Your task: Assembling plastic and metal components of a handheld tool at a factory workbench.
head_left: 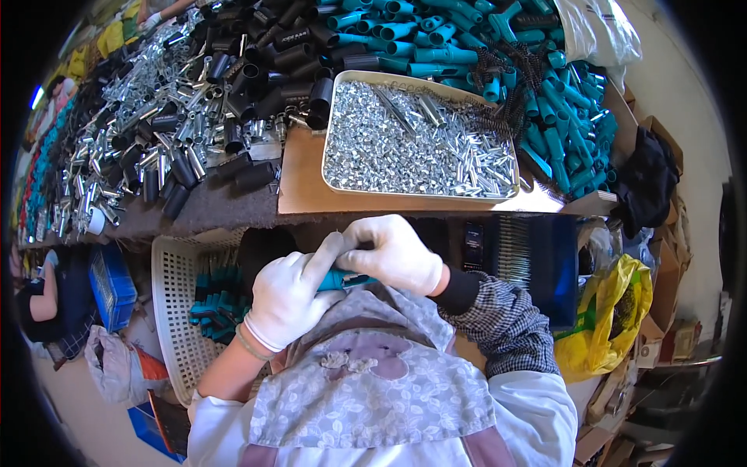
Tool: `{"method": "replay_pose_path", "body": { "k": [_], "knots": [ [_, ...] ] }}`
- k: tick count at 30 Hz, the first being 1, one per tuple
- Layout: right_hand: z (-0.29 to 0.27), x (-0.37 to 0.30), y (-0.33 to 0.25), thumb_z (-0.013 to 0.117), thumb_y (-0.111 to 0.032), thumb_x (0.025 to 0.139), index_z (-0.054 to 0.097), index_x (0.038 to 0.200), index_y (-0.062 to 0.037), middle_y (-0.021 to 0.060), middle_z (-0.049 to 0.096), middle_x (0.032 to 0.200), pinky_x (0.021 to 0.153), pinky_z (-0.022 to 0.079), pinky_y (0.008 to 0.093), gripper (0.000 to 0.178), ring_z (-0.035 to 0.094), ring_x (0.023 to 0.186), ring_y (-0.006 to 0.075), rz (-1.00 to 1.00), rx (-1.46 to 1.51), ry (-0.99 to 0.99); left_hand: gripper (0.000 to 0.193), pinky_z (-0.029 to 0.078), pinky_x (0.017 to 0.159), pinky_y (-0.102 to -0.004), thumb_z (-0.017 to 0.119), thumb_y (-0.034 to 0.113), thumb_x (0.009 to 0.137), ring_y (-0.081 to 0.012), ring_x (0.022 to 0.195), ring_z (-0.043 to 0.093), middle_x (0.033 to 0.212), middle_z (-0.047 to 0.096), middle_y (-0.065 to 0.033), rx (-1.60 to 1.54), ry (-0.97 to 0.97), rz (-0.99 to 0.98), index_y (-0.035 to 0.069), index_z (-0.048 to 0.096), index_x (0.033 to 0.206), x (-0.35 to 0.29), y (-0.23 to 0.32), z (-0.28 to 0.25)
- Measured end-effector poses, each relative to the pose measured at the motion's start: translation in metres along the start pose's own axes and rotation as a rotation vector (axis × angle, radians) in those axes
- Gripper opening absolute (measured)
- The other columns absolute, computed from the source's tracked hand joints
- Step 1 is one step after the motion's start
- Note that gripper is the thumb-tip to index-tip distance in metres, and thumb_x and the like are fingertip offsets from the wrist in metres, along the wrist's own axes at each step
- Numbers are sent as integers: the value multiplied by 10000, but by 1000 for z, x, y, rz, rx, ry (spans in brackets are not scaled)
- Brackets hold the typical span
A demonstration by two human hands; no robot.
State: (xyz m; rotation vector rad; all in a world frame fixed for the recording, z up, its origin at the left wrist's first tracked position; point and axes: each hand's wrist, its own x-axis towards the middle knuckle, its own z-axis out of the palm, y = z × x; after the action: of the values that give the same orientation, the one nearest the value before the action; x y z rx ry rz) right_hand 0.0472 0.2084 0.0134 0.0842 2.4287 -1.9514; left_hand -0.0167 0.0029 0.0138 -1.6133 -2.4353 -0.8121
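Both my hands wear white gloves and meet in front of my apron, just below the table edge. My left hand (289, 294) is closed round a teal plastic handle (333, 281) with a dark and metallic part at its right end. My right hand (391, 253) is closed at the handle's upper side, its fingertips pressed together against the left fingers. Whatever small piece those fingertips pinch, if any, is hidden. Beyond my hands, on the table, a cream tray (420, 194) holds small shiny metal parts, pins and a few longer metal rods.
Heaps of teal handles (436, 54), black tubes (296, 58) and metal parts (167, 124) cover the table. A white basket (175, 311) with teal pieces stands left of my lap. At right are a blue bin (556, 272) and a yellow bag (615, 319). Another person's arm (48, 292) shows far left.
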Motion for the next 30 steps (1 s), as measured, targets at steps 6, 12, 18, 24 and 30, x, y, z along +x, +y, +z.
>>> {"method": "replay_pose_path", "body": {
  "k": [6, 12, 18, 24, 30],
  "knots": [
    [8, -17, 10, 719, -98, 823, 730, 1008, -8, 153, 699, 1009, 830, 553, 392, 206, 682, 923, 347, -263, -241, 12, 933, 494, 636, -405, 850, 254, 643, -272, 711, 602, 787, 608, -72, 57, 4, 17, 54, 469, 1471, -6, -8, 7],
    [11, -25, 14, 767, -97, 759, 674, 1098, -54, 151, 677, 1044, 857, 550, 424, 354, 665, 993, 358, -316, -342, -38, 907, 509, 648, -400, 839, 265, 672, -266, 722, 611, 814, 615, -69, 66, -48, 56, 61, 464, 1472, -6, -8, 5],
    [15, -29, 20, 753, -160, 774, 652, 1119, -64, 139, 653, 998, 829, 538, 431, 372, 652, 952, 346, -258, -608, -52, 888, 542, 677, -403, 841, 271, 698, -291, 804, 672, 871, 661, -105, 38, -136, -24, 75, 455, 1473, -9, -3, 5],
    [3, -23, 23, 801, -218, 696, 656, 1066, -98, 76, 647, 1034, 858, 519, 419, 415, 632, 974, 297, -702, -728, -29, 749, 563, 825, -409, 838, 258, 740, -368, 995, 697, 1063, 698, -202, -425, -279, -413, 69, 525, 1394, -8, 5, 3],
    [-82, 19, 2, 752, -113, 788, 725, 931, -74, 109, 681, 934, 802, 517, 433, 150, 645, 907, 337, -517, -921, 582, 451, 545, 907, -389, 734, 25, 767, -374, 1039, 686, 1151, 683, -194, -466, -48, -289, 16, 652, 1210, -7, 7, 5]
  ]
}}
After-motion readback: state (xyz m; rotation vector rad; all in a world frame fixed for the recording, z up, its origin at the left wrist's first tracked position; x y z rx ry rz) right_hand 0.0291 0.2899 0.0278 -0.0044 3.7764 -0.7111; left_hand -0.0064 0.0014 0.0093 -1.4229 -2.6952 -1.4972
